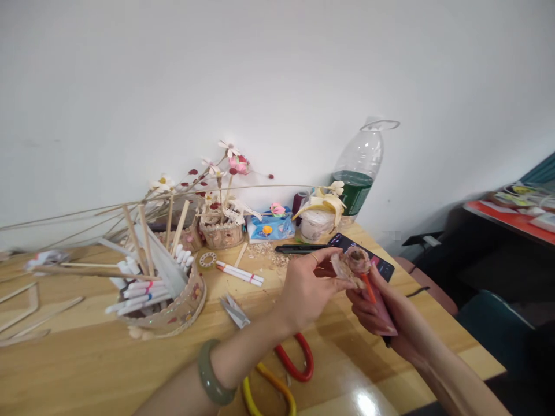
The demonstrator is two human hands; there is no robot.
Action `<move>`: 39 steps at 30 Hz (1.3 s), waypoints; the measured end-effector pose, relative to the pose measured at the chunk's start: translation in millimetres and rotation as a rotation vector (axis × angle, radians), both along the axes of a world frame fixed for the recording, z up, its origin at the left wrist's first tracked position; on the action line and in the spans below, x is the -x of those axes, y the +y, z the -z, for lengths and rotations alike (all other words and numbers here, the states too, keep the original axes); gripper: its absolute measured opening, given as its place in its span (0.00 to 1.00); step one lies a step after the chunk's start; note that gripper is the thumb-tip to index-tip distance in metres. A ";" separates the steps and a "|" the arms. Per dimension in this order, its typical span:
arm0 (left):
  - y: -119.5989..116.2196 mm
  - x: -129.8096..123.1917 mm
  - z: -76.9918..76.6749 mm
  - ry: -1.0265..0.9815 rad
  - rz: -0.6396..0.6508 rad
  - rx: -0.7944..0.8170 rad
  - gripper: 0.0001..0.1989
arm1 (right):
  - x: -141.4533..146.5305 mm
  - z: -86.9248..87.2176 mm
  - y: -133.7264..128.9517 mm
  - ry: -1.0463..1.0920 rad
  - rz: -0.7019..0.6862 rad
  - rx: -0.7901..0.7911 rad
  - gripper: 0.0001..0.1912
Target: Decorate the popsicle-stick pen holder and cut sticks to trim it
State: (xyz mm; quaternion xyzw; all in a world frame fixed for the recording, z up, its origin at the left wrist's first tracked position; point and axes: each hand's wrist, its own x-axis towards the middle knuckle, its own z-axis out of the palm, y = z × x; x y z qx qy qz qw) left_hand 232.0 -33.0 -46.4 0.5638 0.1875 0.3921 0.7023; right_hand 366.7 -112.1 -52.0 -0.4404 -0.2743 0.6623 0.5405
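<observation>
My left hand (pixel 301 292) pinches the left edge of a small, pale pink, rolled lacy piece (pixel 359 260), with a darker hollow at its centre. Below that piece, my right hand (pixel 405 315) is closed around a pink object (pixel 385 316); a narrow orange part (pixel 369 288) runs up from it to the lacy piece. The pink object's exact kind is hidden by the fingers. A lit phone (pixel 384 267) lies behind both hands. Under my left forearm rest large scissors (pixel 299 361) with red and yellow handles, blades pointing away to the left.
On the left stands a decorated basket (pixel 186 312) of white markers and sticks. Further back are a small flower basket (pixel 222 236), a blue wipes pack (pixel 271 226), a black cutter (pixel 301 249), a banana peel (pixel 325 203) on a white tub and a large bottle (pixel 359 164).
</observation>
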 end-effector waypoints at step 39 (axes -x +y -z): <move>-3.5 0.4 -8.6 -0.163 0.025 0.285 0.26 | -10.7 4.6 -2.4 -0.361 0.158 -0.060 0.30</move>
